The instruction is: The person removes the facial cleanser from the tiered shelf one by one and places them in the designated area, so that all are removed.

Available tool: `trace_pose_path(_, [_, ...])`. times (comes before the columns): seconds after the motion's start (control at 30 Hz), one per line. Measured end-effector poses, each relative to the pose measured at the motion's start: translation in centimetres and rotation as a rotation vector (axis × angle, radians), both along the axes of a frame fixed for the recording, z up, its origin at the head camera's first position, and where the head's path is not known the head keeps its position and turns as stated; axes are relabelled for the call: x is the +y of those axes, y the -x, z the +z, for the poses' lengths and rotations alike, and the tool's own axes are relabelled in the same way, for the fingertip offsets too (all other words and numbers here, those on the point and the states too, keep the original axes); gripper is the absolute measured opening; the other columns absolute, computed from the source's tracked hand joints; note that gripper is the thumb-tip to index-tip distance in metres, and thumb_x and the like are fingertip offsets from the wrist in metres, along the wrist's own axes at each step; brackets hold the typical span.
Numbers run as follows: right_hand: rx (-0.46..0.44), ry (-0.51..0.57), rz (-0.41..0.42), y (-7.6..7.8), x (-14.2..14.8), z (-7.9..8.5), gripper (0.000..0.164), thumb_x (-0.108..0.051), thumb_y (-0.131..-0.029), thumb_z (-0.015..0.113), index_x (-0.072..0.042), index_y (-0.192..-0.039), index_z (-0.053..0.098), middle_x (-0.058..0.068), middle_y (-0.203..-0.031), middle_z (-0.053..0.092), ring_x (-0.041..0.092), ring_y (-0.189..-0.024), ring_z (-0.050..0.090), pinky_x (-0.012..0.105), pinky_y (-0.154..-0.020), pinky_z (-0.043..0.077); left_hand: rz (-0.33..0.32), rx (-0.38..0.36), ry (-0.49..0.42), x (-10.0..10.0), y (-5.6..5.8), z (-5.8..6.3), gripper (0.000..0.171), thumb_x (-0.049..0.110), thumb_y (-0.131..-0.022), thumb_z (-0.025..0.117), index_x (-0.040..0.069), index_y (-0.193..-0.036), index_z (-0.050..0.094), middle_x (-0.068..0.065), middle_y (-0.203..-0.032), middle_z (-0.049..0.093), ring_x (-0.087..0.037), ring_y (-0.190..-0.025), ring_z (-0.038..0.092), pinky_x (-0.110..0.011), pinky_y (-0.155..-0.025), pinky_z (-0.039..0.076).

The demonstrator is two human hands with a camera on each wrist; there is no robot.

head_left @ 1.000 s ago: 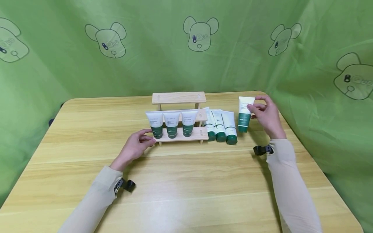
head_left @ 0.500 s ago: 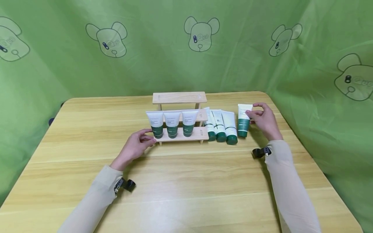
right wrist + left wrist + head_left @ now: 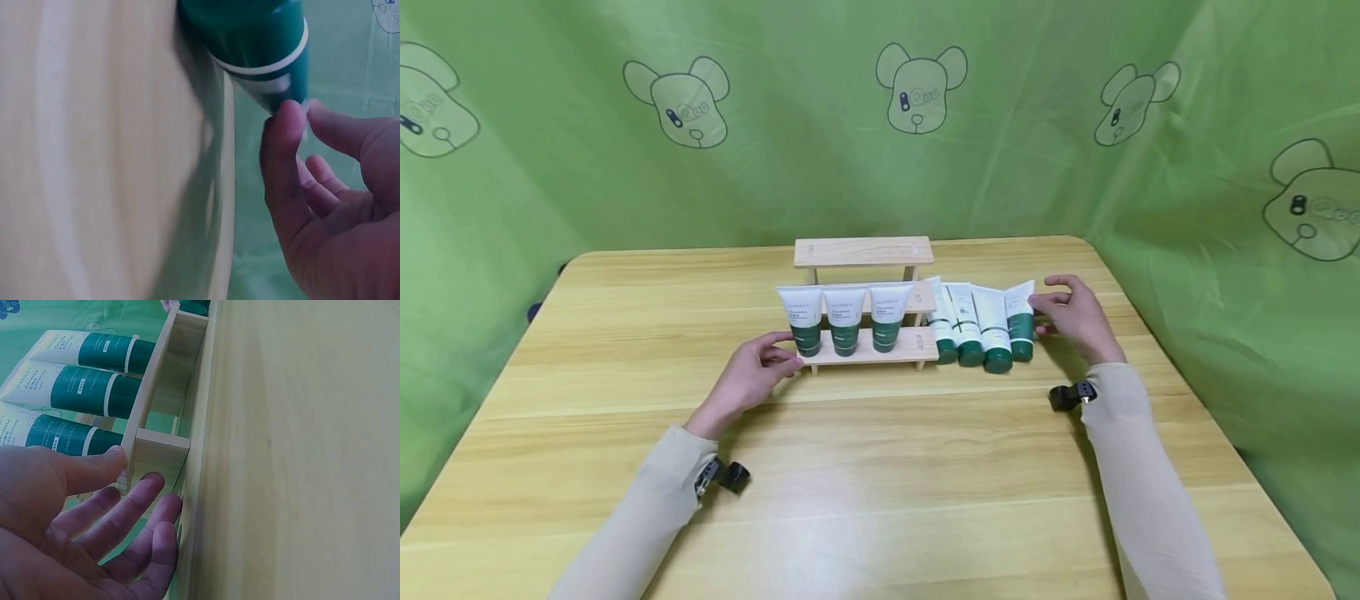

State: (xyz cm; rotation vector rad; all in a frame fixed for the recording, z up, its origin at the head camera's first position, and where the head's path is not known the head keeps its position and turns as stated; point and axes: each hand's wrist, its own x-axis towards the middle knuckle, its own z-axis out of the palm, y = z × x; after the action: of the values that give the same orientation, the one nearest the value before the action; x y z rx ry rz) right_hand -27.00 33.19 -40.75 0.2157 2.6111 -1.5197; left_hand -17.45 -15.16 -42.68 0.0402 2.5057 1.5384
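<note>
The left arm (image 3: 636, 517) reached on a slant toward the wooden stand (image 3: 863, 252). The left grip (image 3: 748, 375) held the stand's front left corner, its thumb (image 3: 94, 472) nearly straight against the edge and its other fingers (image 3: 125, 512) softly bent lower down. The right arm (image 3: 1150, 483) reached forward, well to the stand's right. There, the right grip (image 3: 1073, 318) pinched with thumb and first finger.

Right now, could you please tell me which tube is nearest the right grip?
The rightmost tube of the four beside the wooden rack; the right grip pinches only that one.
</note>
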Motion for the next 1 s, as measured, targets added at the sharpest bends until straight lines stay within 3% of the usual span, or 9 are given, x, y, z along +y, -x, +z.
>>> trace_pose_path(0.13, [-0.036, -0.023, 0.050, 0.00, 0.14, -0.16, 0.061, -0.026, -0.106, 0.056, -0.001, -0.154, 0.028, 0.027, -0.139, 0.053, 0.018, -0.093, 0.067, 0.033, -0.076, 0.060, 0.005, -0.010, 0.003, -0.01, -0.01, 0.06, 0.054, 0.015, -0.097, 0.070, 0.006, -0.148, 0.051, -0.016, -0.118, 0.073, -0.028, -0.103, 0.069, -0.030, -0.079, 0.052])
trace_pose_path(0.43, [-0.119, -0.184, 0.157, -0.10, 0.23, -0.17, 0.058, -0.035, -0.107, 0.053, 0.001, -0.151, 0.039, 0.026, -0.144, 0.047, 0.029, -0.109, 0.059, 0.028, -0.081, 0.056, 0.006, -0.020, 0.005, -0.01, -0.03, 0.18, 0.054, 0.015, -0.098, 0.070, 0.007, -0.148, 0.051, -0.016, -0.118, 0.073, -0.029, -0.105, 0.069, -0.029, -0.079, 0.051])
trace_pose_path(1.0, [-0.163, -0.211, 0.168, -0.03, 0.33, -0.26, 0.056, -0.033, -0.109, 0.050, 0.000, -0.151, 0.041, 0.023, -0.137, 0.052, 0.026, -0.105, 0.059, 0.028, -0.085, 0.050, 0.007, -0.022, 0.006, 0.01, -0.01, 0.20, 0.055, 0.015, -0.098, 0.070, 0.007, -0.148, 0.051, -0.016, -0.119, 0.073, -0.028, -0.104, 0.069, -0.029, -0.079, 0.051])
